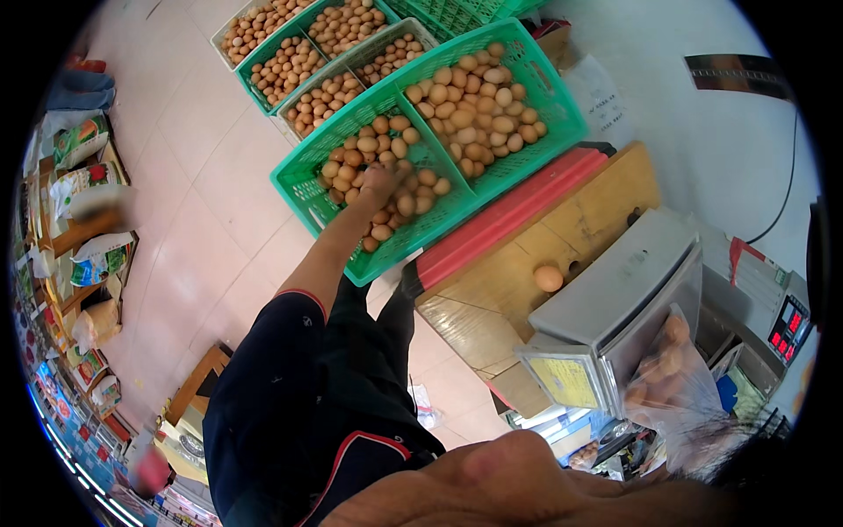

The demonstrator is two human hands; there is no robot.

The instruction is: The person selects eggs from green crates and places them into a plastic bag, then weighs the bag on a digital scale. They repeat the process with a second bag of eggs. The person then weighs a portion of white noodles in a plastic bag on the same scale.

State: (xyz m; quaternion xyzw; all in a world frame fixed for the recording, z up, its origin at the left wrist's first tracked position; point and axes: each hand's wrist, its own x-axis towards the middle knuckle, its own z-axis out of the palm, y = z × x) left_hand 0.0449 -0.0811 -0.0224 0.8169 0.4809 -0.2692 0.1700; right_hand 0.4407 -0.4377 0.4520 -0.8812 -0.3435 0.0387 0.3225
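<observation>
Eggs (386, 180), brown, fill the near compartment of a green plastic crate (303, 198) at abt 11 o'clock from centre; person's left hand (379, 182) is down among them, fingers curled over the pile, touching eggs. Can't tell whether it's pinching one — hand blurred. Left arm runs up from a dark short sleeve w/ red trim at 7 o'clock. Same crate's far compartment, at 12 o'clock, holds paler eggs (474, 101). More egg crates (299, 53) sit beyond, twd 11–12 o'clock, on the tiled floor. Right arm (527, 492) crosses the bottom at 5–6 o'clock; right hand itself not seen. At 4 o'clock, thin clear plastic bag (672, 373) w/ a few eggs inside hangs just beside a grey weighing scale (615, 290). Single loose egg (548, 278) lies on a wooden box (606, 206) at 3 o'clock, just beside the scale.
</observation>
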